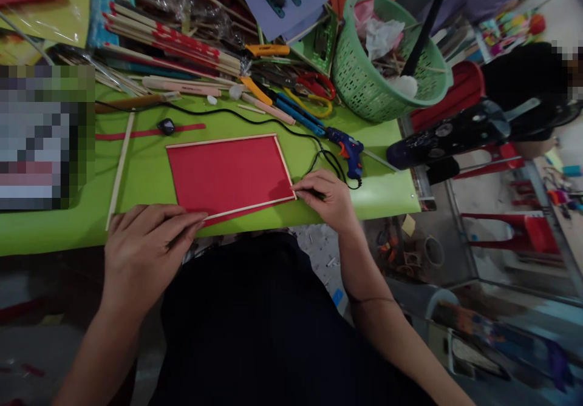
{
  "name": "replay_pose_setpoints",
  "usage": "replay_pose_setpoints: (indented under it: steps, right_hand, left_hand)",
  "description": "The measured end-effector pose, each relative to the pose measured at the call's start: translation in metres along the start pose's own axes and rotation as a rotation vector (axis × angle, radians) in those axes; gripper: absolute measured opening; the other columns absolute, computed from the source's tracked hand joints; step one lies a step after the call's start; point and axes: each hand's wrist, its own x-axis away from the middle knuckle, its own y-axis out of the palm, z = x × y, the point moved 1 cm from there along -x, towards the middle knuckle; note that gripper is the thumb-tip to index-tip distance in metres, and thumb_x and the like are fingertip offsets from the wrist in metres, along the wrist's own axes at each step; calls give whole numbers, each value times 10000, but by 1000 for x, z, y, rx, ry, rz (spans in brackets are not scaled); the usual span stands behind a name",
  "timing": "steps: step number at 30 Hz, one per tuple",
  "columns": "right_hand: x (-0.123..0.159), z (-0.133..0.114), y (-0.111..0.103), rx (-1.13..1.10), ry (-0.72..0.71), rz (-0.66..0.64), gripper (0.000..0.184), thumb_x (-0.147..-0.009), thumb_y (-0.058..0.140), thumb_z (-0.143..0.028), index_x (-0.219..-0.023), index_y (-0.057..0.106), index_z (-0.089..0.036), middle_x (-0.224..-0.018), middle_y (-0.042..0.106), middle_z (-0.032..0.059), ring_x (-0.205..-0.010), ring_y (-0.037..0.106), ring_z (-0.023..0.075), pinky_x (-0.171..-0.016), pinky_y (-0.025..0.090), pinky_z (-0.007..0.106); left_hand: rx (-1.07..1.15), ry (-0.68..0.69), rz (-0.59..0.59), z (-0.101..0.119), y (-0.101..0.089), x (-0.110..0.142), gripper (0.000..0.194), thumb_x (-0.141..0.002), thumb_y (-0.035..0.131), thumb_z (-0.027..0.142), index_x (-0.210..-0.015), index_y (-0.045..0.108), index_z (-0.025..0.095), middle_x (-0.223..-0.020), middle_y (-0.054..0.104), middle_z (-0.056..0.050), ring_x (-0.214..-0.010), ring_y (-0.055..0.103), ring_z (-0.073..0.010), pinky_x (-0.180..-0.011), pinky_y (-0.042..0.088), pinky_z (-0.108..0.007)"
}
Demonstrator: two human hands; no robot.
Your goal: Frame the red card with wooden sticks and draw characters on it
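A red rectangular sheet (223, 172) lies on the green table, with thin wooden sticks along its far and right edges. Across its near edge runs another wooden stick (250, 207), slightly askew, so a sliver of red shows on the near side. My left hand (150, 236) pinches this stick near its left end. At the sheet's near right corner, my right hand (325, 196) pinches the stick's other end, where it meets the right-edge stick. A loose wooden stick (120, 172) lies left of the sheet, beside my left hand.
A blue glue gun (348, 151) with a black cord lies right of the sheet. Behind are scissors (314, 93), a cutter (266, 50), bundled sticks (173, 39) and a green basket (387, 84) of scraps. A wristwatch (167, 127) lies at left. The table's near edge (387, 212) is close.
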Motion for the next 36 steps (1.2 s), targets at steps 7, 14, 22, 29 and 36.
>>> replay_pose_setpoints:
  steps: [7, 14, 22, 29, 36]
  right_hand:
    - [1, -1, -1, 12, -50, -26, 105, -950, 692, -237, -998, 775, -280, -949, 720, 38, -927, 675, 207, -846, 546, 379]
    - [4, 0, 0, 58, -88, -73, 116, -942, 716, -282, -1048, 761, -276, -996, 710, 48, -956, 662, 215, -859, 530, 387]
    - [-5, -3, 10, 115, -72, -46, 85, -965, 688, -273, -1021, 751, -263, -934, 712, 37, -903, 656, 207, -834, 506, 379]
    - [-4, -2, 5, 28, -16, 29, 107, -962, 684, -250, -1039, 752, -277, -958, 736, 34, -927, 676, 207, -832, 540, 381]
    - [-4, -1, 4, 21, -12, 37, 105, -963, 678, -242, -1007, 764, -282, -939, 725, 29, -908, 678, 202, -831, 551, 384]
  left_hand:
    - [-8, -23, -38, 2, 0, 2, 196, -934, 699, 242, -1104, 772, 305, -944, 719, -38, -859, 613, -231, -781, 416, -383]
    - [-37, -78, -135, 1, -1, 6, 232, -977, 631, 292, -1160, 755, 364, -1005, 712, -47, -933, 616, -259, -812, 403, -417]
    - [-33, -31, -81, -16, 6, -14, 192, -984, 628, 308, -1114, 766, 340, -977, 729, -41, -929, 640, -254, -806, 413, -418]
    - [-43, -53, -83, -15, 5, -15, 237, -985, 612, 267, -1147, 758, 360, -999, 730, -48, -931, 643, -256, -799, 415, -418]
    - [-34, -23, 6, -15, 9, -13, 216, -930, 700, 229, -1104, 771, 336, -935, 720, -27, -877, 625, -222, -782, 417, -374]
